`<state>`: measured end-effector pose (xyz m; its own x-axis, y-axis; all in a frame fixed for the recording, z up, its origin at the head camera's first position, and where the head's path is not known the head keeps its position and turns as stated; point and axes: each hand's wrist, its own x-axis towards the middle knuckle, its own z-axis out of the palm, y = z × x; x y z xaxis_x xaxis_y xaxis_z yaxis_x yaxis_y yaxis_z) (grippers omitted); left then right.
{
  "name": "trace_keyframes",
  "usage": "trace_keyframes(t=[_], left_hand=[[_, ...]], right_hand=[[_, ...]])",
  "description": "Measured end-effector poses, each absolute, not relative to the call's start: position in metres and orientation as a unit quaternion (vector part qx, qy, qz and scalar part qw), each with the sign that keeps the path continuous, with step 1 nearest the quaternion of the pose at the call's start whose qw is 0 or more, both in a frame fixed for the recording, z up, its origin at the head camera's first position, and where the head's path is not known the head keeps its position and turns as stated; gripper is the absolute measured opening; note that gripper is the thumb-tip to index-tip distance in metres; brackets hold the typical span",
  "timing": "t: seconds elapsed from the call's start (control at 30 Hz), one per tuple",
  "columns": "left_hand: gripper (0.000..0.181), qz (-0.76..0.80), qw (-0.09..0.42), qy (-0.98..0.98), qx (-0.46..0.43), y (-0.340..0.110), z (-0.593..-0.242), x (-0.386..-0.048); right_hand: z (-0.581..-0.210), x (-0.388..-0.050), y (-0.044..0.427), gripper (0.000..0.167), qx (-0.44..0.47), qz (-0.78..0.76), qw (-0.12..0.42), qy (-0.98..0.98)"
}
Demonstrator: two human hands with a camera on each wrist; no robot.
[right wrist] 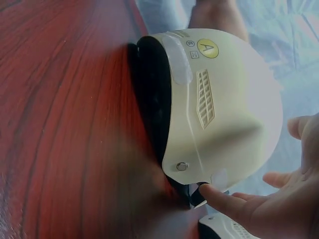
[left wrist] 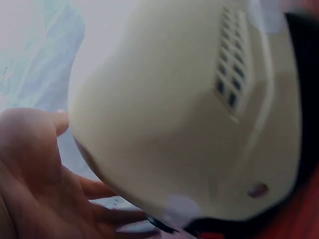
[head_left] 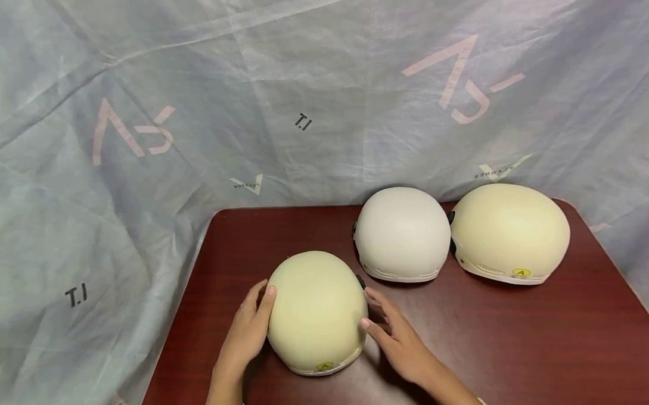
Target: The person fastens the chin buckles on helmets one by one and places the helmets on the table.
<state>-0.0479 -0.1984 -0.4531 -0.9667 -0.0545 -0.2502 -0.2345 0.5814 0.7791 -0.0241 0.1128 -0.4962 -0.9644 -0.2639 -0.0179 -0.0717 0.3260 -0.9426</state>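
Observation:
A cream helmet (head_left: 316,313) with a yellow "A" sticker stands on the dark red table between my two hands. Against its left side lies my left hand (head_left: 249,327), thumb on the shell and fingers reaching behind. On the other side my right hand (head_left: 401,343) has its thumb by the shell and a fingertip near the black part at the helmet's edge. In the right wrist view a finger (right wrist: 224,201) touches that black part, and the other fingers are spread. The left wrist view shows the helmet's vent grille (left wrist: 232,59) and a rivet. Neither hand curls round the helmet.
At the back of the table stands a white helmet (head_left: 403,235), with another cream helmet (head_left: 510,232) right beside it. The red table (head_left: 496,345) runs up to a grey printed cloth (head_left: 321,107) hanging behind and at the sides.

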Motion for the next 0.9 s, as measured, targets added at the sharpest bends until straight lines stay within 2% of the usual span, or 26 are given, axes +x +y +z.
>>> trace_keyframes(t=[0.27,0.5,0.77,0.9], left_hand=[[0.081,0.5,0.136,0.851,-0.091,-0.198,-0.47,-0.049],[0.082,0.51,0.137,0.845,-0.087,-0.196,-0.471,-0.046],[0.08,0.515,0.128,0.844,-0.076,-0.197,-0.477,-0.043],[0.074,0.536,0.12,0.834,-0.052,-0.195,-0.478,-0.04]], right_hand=[[-0.495,-0.021,0.109,0.062,-0.073,-0.583,0.102,0.802],[-0.489,-0.015,0.109,0.061,-0.06,-0.571,0.092,0.813],[-0.486,-0.014,0.119,0.065,-0.032,-0.572,0.122,0.81],[-0.481,-0.014,0.122,0.067,-0.011,-0.561,0.125,0.818]])
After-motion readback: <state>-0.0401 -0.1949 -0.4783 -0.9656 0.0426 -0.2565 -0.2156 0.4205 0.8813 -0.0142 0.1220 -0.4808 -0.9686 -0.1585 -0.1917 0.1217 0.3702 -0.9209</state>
